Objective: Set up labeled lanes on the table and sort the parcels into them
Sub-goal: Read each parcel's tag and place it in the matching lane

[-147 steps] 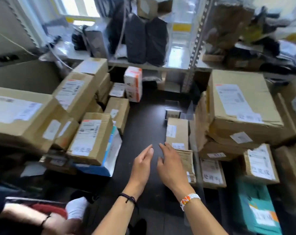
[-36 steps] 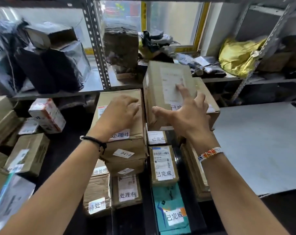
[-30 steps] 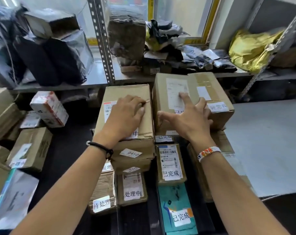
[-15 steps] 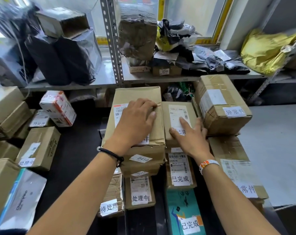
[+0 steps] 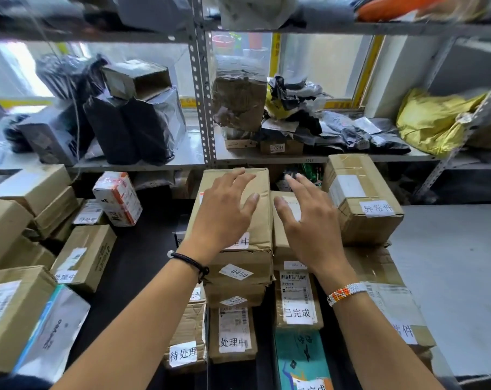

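Grey perforated-steel shelving (image 5: 202,108) stands before bright windows (image 5: 309,66) (yellow-framed), beside a pale wall (image 5: 390,74).

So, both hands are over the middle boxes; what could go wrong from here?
The stack under the left hand is several boxes high with uneven edges; a sideways push might topple it into the next lane. The box under the right hand sits tight between that stack and the 异常件 box, so shifting it could drag a neighbour out of its lane.
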Available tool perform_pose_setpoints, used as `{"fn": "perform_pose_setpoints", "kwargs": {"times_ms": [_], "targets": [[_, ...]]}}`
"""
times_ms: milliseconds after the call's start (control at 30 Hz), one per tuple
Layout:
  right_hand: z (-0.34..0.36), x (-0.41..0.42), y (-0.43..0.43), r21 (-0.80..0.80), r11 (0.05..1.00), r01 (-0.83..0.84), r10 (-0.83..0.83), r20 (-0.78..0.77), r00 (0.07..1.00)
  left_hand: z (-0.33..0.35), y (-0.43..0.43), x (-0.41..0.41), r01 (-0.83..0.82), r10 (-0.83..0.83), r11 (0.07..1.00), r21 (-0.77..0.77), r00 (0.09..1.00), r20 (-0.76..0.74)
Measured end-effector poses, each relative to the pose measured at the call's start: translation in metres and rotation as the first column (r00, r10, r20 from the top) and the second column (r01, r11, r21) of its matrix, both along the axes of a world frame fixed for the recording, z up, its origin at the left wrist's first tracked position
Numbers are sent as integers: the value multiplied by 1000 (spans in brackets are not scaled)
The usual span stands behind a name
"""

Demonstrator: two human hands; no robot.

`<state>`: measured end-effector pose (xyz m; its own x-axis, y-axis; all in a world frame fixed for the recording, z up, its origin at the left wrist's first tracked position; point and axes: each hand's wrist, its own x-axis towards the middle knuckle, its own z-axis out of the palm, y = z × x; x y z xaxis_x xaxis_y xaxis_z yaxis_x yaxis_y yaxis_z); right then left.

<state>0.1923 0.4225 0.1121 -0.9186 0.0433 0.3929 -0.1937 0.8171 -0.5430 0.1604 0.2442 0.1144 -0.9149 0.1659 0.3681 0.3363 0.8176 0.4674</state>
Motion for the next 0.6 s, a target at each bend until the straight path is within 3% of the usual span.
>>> {"fn": "perform_pose_setpoints", "kwargs": {"times_ms": [267,600], "targets": [[45,21,-96,-104,953,-285,262,-191,946,23,-60,41,-220,223,975,37,966,-133],[23,15,-283,-186,847,-497,477,-144,867,2,-238,50,-449,454,891,65,883,-120]]}}
